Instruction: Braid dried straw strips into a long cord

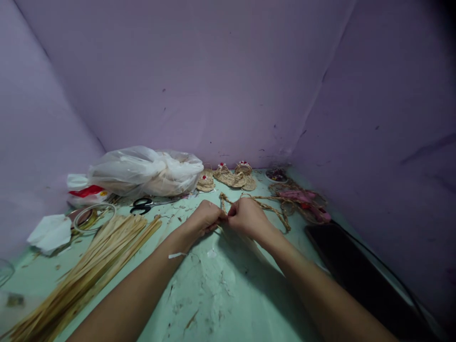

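Side by side above the pale green table, my left hand (206, 217) and my right hand (246, 216) pinch the end of a braided natural-fibre cord (272, 207). The fingers of both are closed and almost touching at the tips. From there the cord loops up behind my knuckles and trails off to the right. A thin strand pokes out below my left fingers. My curled fingers hide the exact spot being gripped. Just beyond my hands sit small woven fibre slippers (230, 177) decorated with red and white beads.
On the left lie a bundle of flat dry fibre strips (89, 266), black-handled scissors (141, 206), a clear ring (94, 218) and crumpled white paper (52, 232). A stuffed plastic bag (142, 171) rests against the wall. At right are a pink item (302, 199), a bead dish (277, 175) and a black slab (359, 270).
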The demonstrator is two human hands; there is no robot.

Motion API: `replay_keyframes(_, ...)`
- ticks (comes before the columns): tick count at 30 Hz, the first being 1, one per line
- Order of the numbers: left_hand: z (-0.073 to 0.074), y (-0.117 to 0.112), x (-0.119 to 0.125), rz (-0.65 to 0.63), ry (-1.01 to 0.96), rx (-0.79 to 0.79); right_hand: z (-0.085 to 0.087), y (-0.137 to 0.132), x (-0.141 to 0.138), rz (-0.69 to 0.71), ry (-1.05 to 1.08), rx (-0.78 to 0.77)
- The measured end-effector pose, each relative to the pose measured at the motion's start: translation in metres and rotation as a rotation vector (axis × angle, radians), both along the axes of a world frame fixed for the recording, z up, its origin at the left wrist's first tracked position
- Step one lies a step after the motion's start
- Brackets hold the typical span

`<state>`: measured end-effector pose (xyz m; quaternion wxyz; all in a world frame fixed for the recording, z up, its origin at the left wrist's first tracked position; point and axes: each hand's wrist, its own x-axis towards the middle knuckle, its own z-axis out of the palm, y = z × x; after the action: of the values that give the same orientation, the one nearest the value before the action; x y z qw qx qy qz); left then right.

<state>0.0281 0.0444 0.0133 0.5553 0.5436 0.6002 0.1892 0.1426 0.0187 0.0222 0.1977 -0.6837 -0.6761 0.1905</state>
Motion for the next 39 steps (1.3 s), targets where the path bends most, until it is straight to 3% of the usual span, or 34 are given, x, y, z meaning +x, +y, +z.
replay_keyframes(5, -0.005, 0.003, -0.008, 0.006, -0.096, -0.094, -0.003, -0.013, -0.016, 0.052, -0.193, 0.055)
replay_keyframes(11, -0.016, 0.011, -0.019, -0.077, -0.025, 0.035, 0.0, -0.014, -0.012, 0.174, -0.196, 0.018)
replay_keyframes(13, -0.015, 0.013, -0.021, -0.095, -0.036, 0.022, 0.005, -0.008, -0.001, 0.151, -0.078, 0.008)
replay_keyframes(17, -0.011, 0.015, -0.025, -0.141, -0.138, -0.034, 0.004, 0.007, 0.015, -0.063, 0.253, -0.025)
replay_keyframes(21, -0.01, 0.015, -0.027, -0.168, -0.164, -0.043, -0.008, 0.009, 0.005, -0.036, 0.792, -0.43)
replay_keyframes(23, -0.009, 0.014, -0.026, -0.176, -0.136, -0.031, -0.011, 0.006, -0.002, -0.006, 0.981, -0.553)
replay_keyframes(25, -0.009, 0.013, -0.025, -0.187, -0.097, -0.023, -0.013, 0.005, -0.006, -0.018, 1.039, -0.563)
replay_keyframes(28, -0.009, 0.014, -0.023, -0.205, -0.007, 0.03, -0.017, 0.007, -0.006, -0.052, 0.931, -0.456)
replay_keyframes(33, 0.0, 0.011, -0.021, -0.252, 0.324, 0.299, -0.023, 0.01, -0.005, -0.133, 0.791, -0.36)
replay_keyframes(37, 0.016, -0.005, -0.018, -0.264, 0.587, 0.457, -0.026, 0.009, -0.006, -0.122, 0.885, -0.38)
replay_keyframes(39, 0.02, -0.02, -0.011, -0.253, 0.627, 0.483, -0.029, 0.009, -0.006, -0.126, 0.943, -0.377)
